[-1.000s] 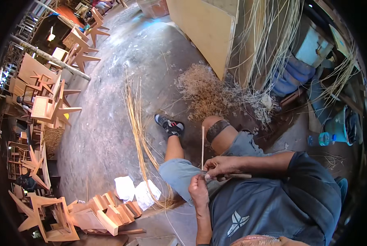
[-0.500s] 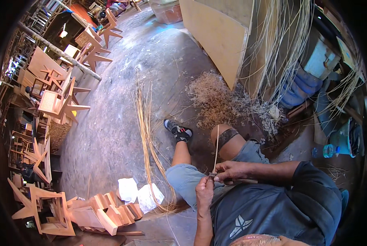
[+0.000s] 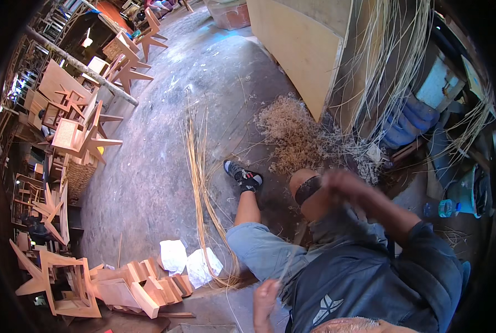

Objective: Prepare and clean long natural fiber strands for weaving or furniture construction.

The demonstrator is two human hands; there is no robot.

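My left hand point(image 3: 266, 294) is closed low beside my shorts, slightly smeared. A thin pale cane strip point(image 3: 287, 267) slants up from it across my lap, blurred. My right hand point(image 3: 338, 184) is raised above my right knee, apart from my left hand. Motion smears its fingers, so I cannot make out their shape or anything in them. A bundle of long golden cane strips point(image 3: 197, 188) lies on the floor to the left of my left leg, its lower end curving toward my shorts.
A heap of fine shavings point(image 3: 287, 133) lies beyond my right knee. Pale strands point(image 3: 370, 72) hang beside a plywood panel point(image 3: 300, 44). Wooden chair frames point(image 3: 73, 283) and white sheets point(image 3: 203, 266) are at left. A plastic bottle point(image 3: 445, 208) lies at right.
My hands, together on the strip over my lap before, have parted. The right swung up and away to above the knee; the left dropped lower and leftward, and the strip came down with it.
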